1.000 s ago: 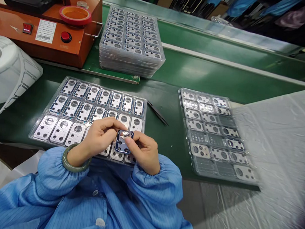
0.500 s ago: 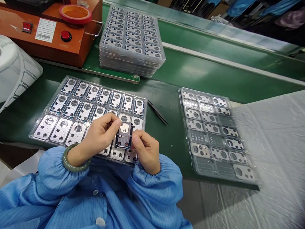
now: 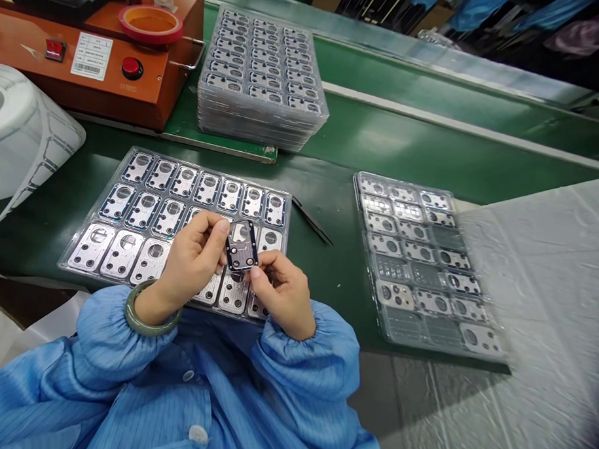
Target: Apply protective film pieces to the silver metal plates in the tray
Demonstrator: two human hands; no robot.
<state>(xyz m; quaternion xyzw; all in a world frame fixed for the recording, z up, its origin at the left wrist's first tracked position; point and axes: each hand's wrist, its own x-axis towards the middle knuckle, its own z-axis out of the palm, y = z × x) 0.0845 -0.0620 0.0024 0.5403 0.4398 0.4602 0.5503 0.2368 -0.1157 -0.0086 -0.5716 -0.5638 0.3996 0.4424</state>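
Note:
Between my two hands a small rectangular metal plate (image 3: 242, 252) with a dark border and round holes is held tilted above a clear tray. My left hand (image 3: 196, 250) pinches its left edge between thumb and fingers. At the lower right corner, my right hand (image 3: 281, 291) grips it, thumb in front. Below lies the clear plastic tray (image 3: 68, 250), filled with rows of similar silvery plates (image 3: 124, 252); those in the far rows show blue-edged borders. My hands hide part of the tray's middle.
Black tweezers (image 3: 313, 222) lie right of the tray. A second tray (image 3: 391, 324), partly filled, rests farther right by a grey sheet (image 3: 552, 292). Behind stand a tall tray stack (image 3: 258, 118) and an orange machine (image 3: 102, 100) topped with red tape (image 3: 149, 32). A white film roll (image 3: 28, 130) sits left.
The plate has moved slightly up and tilted, still held in both hands. My right hand has shifted a little left, to the plate's lower corner.

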